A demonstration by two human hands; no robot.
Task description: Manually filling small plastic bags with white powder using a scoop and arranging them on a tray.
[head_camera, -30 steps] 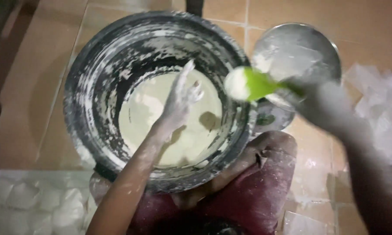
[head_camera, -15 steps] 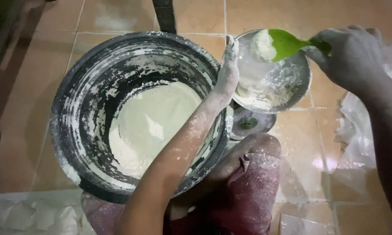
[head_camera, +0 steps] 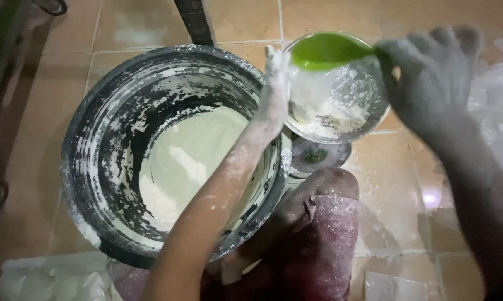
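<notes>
A large dark basin (head_camera: 103, 139), smeared with white flour, holds pale batter (head_camera: 190, 161). Right of it stands a small metal bowl (head_camera: 374, 114) with white flour inside. My left hand (head_camera: 276, 83), dusted white, reaches across the basin and rests against the small bowl's left rim, fingers straight. My right hand (head_camera: 430, 83) grips the handle of a green spoon (head_camera: 326, 51), whose scoop hovers over the small bowl.
Everything sits on a tan tiled floor (head_camera: 123, 28). My knee in dark red cloth (head_camera: 324, 234) is below the bowls. Clear plastic bags (head_camera: 497, 111) lie at the right, white bags (head_camera: 45, 278) at the bottom left. A dark post (head_camera: 194, 22) stands behind the basin.
My left hand moved from over the batter to the small bowl's rim. The right hand carried the green spoon from beside the basin up over the small bowl.
</notes>
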